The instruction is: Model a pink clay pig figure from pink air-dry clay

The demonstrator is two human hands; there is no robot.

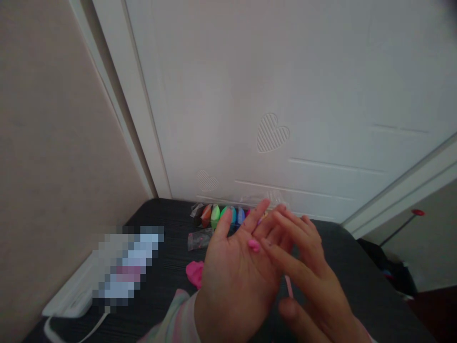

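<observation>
My left hand (243,281) is turned palm up with its fingers stretched out. A small curled piece of pink modelling clay (253,246) rests on its palm. From the right, my right hand (310,271) reaches over the palm, fingers extended and a fingertip close beside the clay; I cannot tell if it touches. Behind the left wrist lies a larger pink clay lump (195,273), partly hidden. A thin pink stick-like item (289,287) shows below the right fingers, mostly covered.
Along the back of the dark table (171,267) stands a row of colourful clay packs (215,216), with a clear wrapper (200,239) before them. On the left are a white device (71,295) with a cable and a blurred-out screen (130,267). A white door (214,95) rises behind.
</observation>
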